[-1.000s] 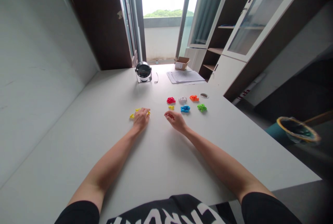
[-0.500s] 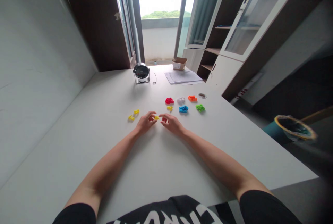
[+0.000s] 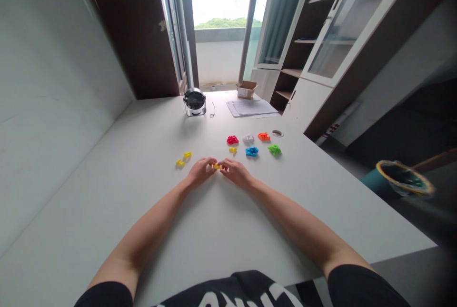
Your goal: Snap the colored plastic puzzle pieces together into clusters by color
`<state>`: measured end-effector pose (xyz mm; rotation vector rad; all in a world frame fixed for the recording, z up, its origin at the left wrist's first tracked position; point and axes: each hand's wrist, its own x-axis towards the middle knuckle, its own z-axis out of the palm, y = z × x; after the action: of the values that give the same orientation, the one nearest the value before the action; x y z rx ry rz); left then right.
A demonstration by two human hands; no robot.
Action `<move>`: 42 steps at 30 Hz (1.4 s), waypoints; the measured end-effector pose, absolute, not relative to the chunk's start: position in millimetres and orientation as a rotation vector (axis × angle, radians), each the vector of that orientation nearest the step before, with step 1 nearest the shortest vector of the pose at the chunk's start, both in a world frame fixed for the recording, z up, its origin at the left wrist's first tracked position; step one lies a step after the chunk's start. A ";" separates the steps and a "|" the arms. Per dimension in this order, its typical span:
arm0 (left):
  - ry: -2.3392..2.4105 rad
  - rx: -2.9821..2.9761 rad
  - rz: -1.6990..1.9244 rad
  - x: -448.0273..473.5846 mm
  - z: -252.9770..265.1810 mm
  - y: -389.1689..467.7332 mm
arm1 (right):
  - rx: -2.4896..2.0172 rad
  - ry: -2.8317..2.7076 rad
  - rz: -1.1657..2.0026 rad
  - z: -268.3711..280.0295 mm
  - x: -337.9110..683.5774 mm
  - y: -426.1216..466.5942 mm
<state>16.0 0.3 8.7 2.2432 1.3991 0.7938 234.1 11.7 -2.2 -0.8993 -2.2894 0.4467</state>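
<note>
Between my two hands is a small yellow plastic piece (image 3: 216, 166), partly covered by fingertips. My left hand (image 3: 202, 171) pinches it from the left, and my right hand (image 3: 233, 172) closes on it from the right. Two loose yellow pieces (image 3: 183, 159) lie to the left of my left hand. Just beyond my right hand sits one more yellow piece (image 3: 233, 150). Farther right are small clusters of plastic parts: red (image 3: 232, 140), white (image 3: 248, 139), orange (image 3: 264, 136), blue (image 3: 252, 152) and green (image 3: 274, 150).
On the white table (image 3: 221, 240), a round black and silver device (image 3: 194, 102) stands at the back. Papers (image 3: 253, 107) and a small cardboard box (image 3: 246, 90) are at the far right, with a tape roll (image 3: 277, 133) nearer. A bin (image 3: 405, 177) stands beyond the right edge.
My right hand has come up to the yellow piece and its fingers now close on it. My left hand keeps its pinch on the same piece.
</note>
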 end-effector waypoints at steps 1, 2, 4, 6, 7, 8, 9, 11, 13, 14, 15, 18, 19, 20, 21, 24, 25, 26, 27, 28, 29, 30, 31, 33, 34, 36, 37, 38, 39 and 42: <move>1.396 2.250 0.793 15.5 8.7 0.4 | -0.906 -2.289 0.446 -2.4 234.3 11.9; 1.392 2.255 0.792 14.9 8.8 0.4 | -0.914 -2.290 0.441 -2.6 234.4 12.1; 1.386 2.257 0.789 14.2 9.5 0.1 | -0.929 -2.290 0.424 -2.9 234.4 12.3; 1.383 2.246 0.789 14.5 10.7 -0.7 | -0.943 -2.287 0.409 -2.7 233.9 12.1; 1.381 2.233 0.788 15.0 11.4 -1.2 | -0.951 -2.283 0.405 -2.4 233.6 12.0; 1.381 2.217 0.785 15.7 12.1 -1.7 | -0.956 -2.278 0.403 -2.1 233.1 11.8; 1.385 2.197 0.782 16.4 12.8 -2.2 | -0.961 -2.274 0.402 -1.9 232.7 11.7; 1.401 2.152 0.776 17.8 14.0 -3.0 | -0.966 -2.271 0.400 -1.9 232.1 11.7; 1.414 2.114 0.774 18.6 15.3 -3.8 | -0.965 -2.274 0.402 -2.5 232.1 12.2; 1.415 2.100 0.776 18.6 16.0 -4.1 | -0.964 -2.274 0.403 -3.0 232.2 12.5; 1.408 2.091 0.779 18.4 16.7 -4.5 | -0.962 -2.274 0.405 -3.4 232.5 12.8; 1.364 2.089 0.800 17.3 19.1 -5.5 | -0.955 -2.272 0.402 -4.4 233.4 13.5; 1.348 2.093 0.808 17.0 19.6 -5.8 | -0.956 -2.267 0.401 -4.4 233.5 13.6; 1.333 2.097 0.816 16.8 19.9 -6.1 | -0.957 -2.260 0.402 -4.4 233.6 13.6; 1.322 2.102 0.823 16.6 19.9 -6.2 | -0.960 -2.250 0.407 -4.3 233.6 13.7; 1.314 2.117 0.839 17.0 17.7 -6.0 | -0.969 -2.213 0.443 -3.9 233.3 14.1; 1.318 2.124 0.838 17.2 16.5 -5.8 | -0.973 -2.203 0.459 -3.8 233.3 14.3; 1.323 2.131 0.835 17.3 15.3 -5.5 | -0.980 -2.194 0.473 -3.6 233.2 14.5; 1.329 2.138 0.830 17.4 14.0 -5.1 | -0.988 -2.186 0.487 -3.5 233.1 14.7; 1.331 2.147 0.823 17.3 13.0 -4.9 | -0.995 -2.182 0.500 -3.3 233.0 14.8; 1.328 2.157 0.817 17.1 12.1 -4.6 | -1.000 -2.179 0.512 -3.1 232.9 14.9; 1.323 2.166 0.814 16.8 11.4 -4.4 | -1.003 -2.176 0.521 -2.8 232.9 15.0; 1.315 2.173 0.814 16.4 11.0 -4.2 | -1.004 -2.175 0.529 -2.6 232.9 15.0; 1.292 2.182 0.816 15.6 10.6 -3.9 | -1.008 -2.171 0.540 -2.2 233.1 15.1; 1.279 2.184 0.816 15.4 10.5 -3.7 | -1.012 -2.168 0.546 -2.1 233.2 15.2; 1.262 2.189 0.810 15.2 10.3 -3.1 | -1.021 -2.169 0.561 -2.2 233.7 16.0; 1.261 2.191 0.806 15.3 10.0 -2.8 | -1.026 -2.172 0.569 -2.6 233.9 16.7; 1.267 2.195 0.803 15.5 9.7 -2.5 | -1.032 -2.176 0.575 -3.1 234.1 17.4; 1.277 2.197 0.801 15.8 9.3 -2.2 | -1.039 -2.180 0.580 -3.8 234.3 18.2; 1.295 2.199 0.796 16.0 7.3 -1.2 | -1.055 -2.187 0.587 -5.7 234.9 20.2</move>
<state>16.0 -1.2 7.3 2.1990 1.2952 0.7963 234.9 20.2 -5.7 -1.0553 -2.1871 0.5869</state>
